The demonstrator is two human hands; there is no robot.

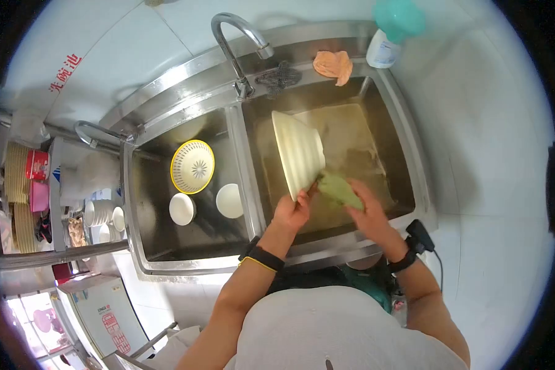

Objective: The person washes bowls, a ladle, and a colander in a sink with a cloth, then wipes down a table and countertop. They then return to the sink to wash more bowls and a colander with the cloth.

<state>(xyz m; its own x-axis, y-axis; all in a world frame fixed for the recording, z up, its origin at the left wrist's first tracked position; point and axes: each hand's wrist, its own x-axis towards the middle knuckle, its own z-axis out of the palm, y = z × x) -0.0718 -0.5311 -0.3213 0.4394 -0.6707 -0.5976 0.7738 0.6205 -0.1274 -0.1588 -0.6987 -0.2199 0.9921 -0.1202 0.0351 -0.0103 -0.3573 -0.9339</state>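
Note:
A large cream bowl [299, 151] is tipped on its side over the right sink basin, its ribbed outer wall facing right. My left hand [291, 211] grips its lower rim, the fingers partly hidden behind the wall. In my right hand [370, 213] is a green scouring cloth [340, 190], pinched between thumb and fingers close to the bowl's lower outer side. Cloudy brownish water [345, 132] fills the basin beneath both hands.
The left basin holds a yellow-rimmed colander [192, 166] and two white bowls [182, 209]. A faucet [240, 55] rises behind the divider. Along the back ledge are a dark scrubber [279, 76], an orange cloth [333, 66] and a white bottle [383, 51]. Stacked dishes [102, 213] stand on shelves at left.

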